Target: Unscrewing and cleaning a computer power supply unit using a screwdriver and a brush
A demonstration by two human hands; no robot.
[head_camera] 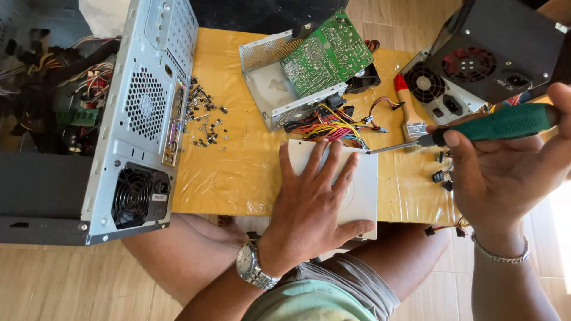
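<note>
Here the left hand [309,205] lies flat, palm down and fingers spread, on a flat white drive box [351,184] that sits at the near edge of the desk [238,172]; its grip is wide and closes on nothing, only pressing the box from above. A metal watch [253,266] circles that wrist.

Right of the white drive box, the right hand [505,169] is raised above the desk with its grip wrapped around the green handle of a screwdriver [476,128]. The steel shaft slants down and to the left, and its tip rests at or just beside the far right corner of the box. A chain bracelet [501,254] hangs on that wrist.

Just beyond the box lies a tangle of coloured wires [333,122], and behind the wires stands an opened metal housing [267,77] with a green circuit board [326,53] tilted on top of it. Well to the left of the box a grey computer case [131,119] lies on its side, with a scatter of small screws [205,116] between the case and the housing. To the right of the box, beyond the screwdriver, are a small paintbrush [410,113] with a red handle, a silver power supply [440,95] and a black power supply [499,47] leaning over it. A few small black connectors [441,172] sit near the right hand's fingers.
</note>
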